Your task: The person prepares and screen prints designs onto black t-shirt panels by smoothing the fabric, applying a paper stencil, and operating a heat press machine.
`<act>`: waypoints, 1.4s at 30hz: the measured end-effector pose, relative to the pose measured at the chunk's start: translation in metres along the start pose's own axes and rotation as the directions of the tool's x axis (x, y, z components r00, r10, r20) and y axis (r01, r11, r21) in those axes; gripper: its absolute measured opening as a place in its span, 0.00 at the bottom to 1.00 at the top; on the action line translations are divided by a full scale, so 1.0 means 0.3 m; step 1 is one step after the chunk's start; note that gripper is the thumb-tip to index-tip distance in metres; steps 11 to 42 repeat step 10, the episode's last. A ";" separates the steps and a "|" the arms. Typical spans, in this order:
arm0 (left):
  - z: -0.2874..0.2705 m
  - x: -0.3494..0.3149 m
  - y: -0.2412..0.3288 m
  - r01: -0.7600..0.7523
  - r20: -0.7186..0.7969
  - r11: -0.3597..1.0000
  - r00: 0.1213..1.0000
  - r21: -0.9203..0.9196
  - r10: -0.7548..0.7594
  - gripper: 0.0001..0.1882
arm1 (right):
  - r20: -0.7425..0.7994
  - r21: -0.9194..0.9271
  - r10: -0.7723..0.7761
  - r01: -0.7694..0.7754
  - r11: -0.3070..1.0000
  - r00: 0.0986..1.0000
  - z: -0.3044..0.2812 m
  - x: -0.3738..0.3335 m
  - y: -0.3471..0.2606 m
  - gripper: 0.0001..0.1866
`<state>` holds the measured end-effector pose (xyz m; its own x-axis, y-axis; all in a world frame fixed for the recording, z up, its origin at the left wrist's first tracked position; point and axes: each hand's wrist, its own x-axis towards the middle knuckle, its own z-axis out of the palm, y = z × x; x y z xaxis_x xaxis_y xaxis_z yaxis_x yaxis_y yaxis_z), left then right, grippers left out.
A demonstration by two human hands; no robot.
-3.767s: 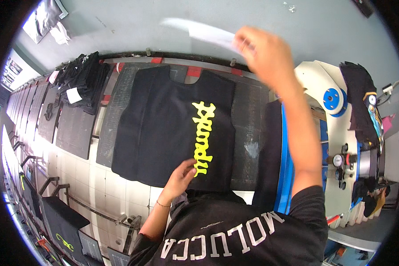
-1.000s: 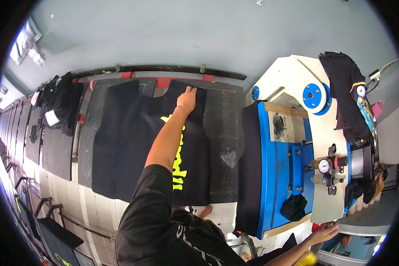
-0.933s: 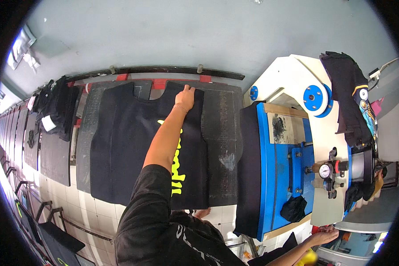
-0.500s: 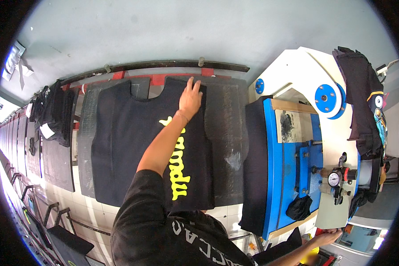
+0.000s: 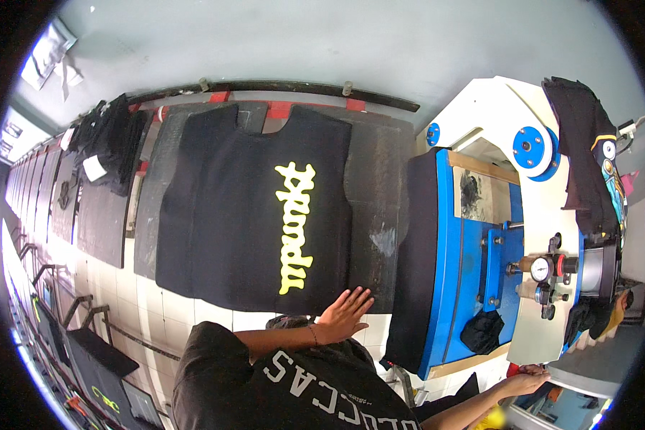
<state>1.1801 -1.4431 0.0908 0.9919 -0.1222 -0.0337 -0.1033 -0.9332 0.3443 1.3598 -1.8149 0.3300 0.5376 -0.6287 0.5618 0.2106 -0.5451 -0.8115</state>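
Note:
A black garment panel (image 5: 222,208) with a scooped neckline lies flat on a dark board (image 5: 380,179). Bright yellow lettering (image 5: 294,229) runs along its right half. At the panel's near right corner, my left hand (image 5: 345,315) rests with fingers spread flat, touching the cloth edge and the board. My right hand (image 5: 527,381) is far to the right, by the near end of the white press arm (image 5: 541,337). Its fingers look curled beside a small red part; what they hold is hidden.
A blue press (image 5: 466,287) with a pressure gauge (image 5: 541,269) stands right of the board, black cloth (image 5: 417,251) along its left side. Printed black garments (image 5: 588,165) hang on the press. More boards (image 5: 100,222) and a pile of black cloth (image 5: 104,140) stretch left.
My left hand has moved from the panel's far right shoulder down to its near right corner, uncovering the yellow lettering. The right hand stays by the press.

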 end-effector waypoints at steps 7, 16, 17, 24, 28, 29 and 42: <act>-0.035 0.027 0.019 0.494 -0.199 0.867 0.845 -0.069 -0.497 0.41 | 0.213 0.296 -0.005 -0.060 0.953 0.977 -0.039 0.038 0.034 0.28; 0.001 0.047 -0.030 0.628 -0.291 0.769 0.719 -0.115 -0.631 0.41 | 0.313 0.099 -0.185 0.162 0.982 0.932 -0.056 0.151 0.261 0.30; 0.001 0.047 -0.030 0.628 -0.291 0.769 0.719 -0.115 -0.631 0.41 | 0.313 0.099 -0.185 0.162 0.982 0.932 -0.056 0.151 0.261 0.30; 0.001 0.047 -0.030 0.628 -0.291 0.769 0.719 -0.115 -0.631 0.41 | 0.313 0.099 -0.185 0.162 0.982 0.932 -0.056 0.151 0.261 0.30; 0.001 0.047 -0.030 0.628 -0.291 0.769 0.719 -0.115 -0.631 0.41 | 0.313 0.099 -0.185 0.162 0.982 0.932 -0.056 0.151 0.261 0.30; 0.001 0.047 -0.030 0.628 -0.291 0.769 0.719 -0.115 -0.631 0.41 | 0.313 0.099 -0.185 0.162 0.982 0.932 -0.056 0.151 0.261 0.30; 0.001 0.047 -0.030 0.628 -0.291 0.769 0.719 -0.115 -0.631 0.41 | 0.313 0.099 -0.185 0.162 0.982 0.932 -0.056 0.151 0.261 0.30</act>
